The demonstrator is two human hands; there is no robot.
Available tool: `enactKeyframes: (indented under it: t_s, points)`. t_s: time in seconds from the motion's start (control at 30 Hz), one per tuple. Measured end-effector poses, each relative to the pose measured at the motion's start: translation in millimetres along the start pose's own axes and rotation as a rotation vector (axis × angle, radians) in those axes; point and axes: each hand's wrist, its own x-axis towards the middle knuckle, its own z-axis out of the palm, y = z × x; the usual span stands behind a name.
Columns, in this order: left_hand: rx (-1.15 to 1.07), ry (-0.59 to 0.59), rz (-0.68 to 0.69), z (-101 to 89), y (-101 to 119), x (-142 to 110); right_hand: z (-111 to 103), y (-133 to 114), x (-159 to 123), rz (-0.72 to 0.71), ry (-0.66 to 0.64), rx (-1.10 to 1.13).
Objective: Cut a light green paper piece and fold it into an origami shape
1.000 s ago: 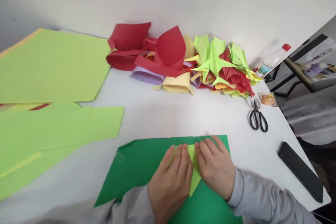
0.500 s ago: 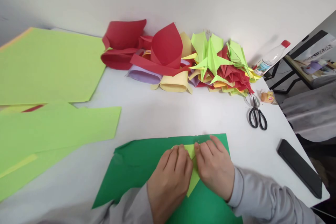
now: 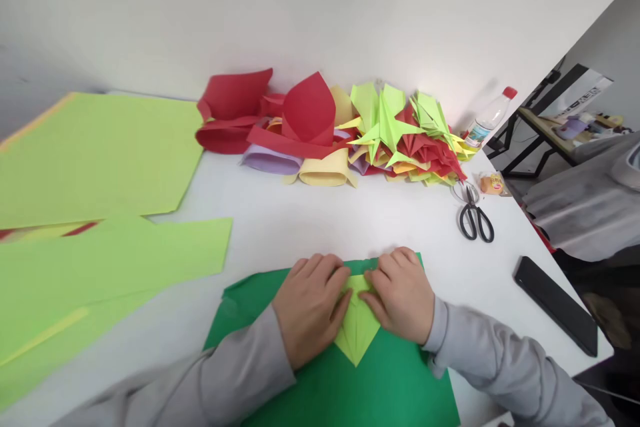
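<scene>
A piece of light green paper [image 3: 357,340], folded to a point at its near end, lies on a dark green sheet [image 3: 380,387]. My left hand [image 3: 311,307] pinches its left side near the top, with thumb and forefinger along the edge. From the other side, my right hand [image 3: 401,292] grips the upper right edge between thumb and curled fingers. Creases run down the middle of the paper toward its tip. The hands cover both of its upper corners.
Large light green sheets [image 3: 100,160] lie on the left. Red rolled paper shapes [image 3: 310,107] and folded green paper pieces [image 3: 387,117] are heaped along the wall. Scissors [image 3: 476,217], a bottle [image 3: 490,117] and a black phone-like slab [image 3: 556,307] are on the right.
My hands have turned and spread a little apart, with the left moving up and left. More of the folded light green paper now shows between them. The view has shifted slightly.
</scene>
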Motion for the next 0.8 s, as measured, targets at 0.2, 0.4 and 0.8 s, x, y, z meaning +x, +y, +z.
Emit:
enactKeyframes:
  t_s: [0.2, 0.4, 0.8]
  points:
    - [-0.182, 0.007, -0.083, 6.9, -5.7, 1.5, 2.8, 1.9, -0.5, 0.04, -0.018, 0.024]
    - [-0.684, -0.104, -0.239, 4.2, -14.7, 6.8, 13.7, 7.9, -1.2, 0.018, 0.092, 0.315]
    - [-0.855, -0.078, -0.25, -8.0, -13.9, 10.1, 12.5, 4.6, 3.8, 0.336, 0.177, 0.98]
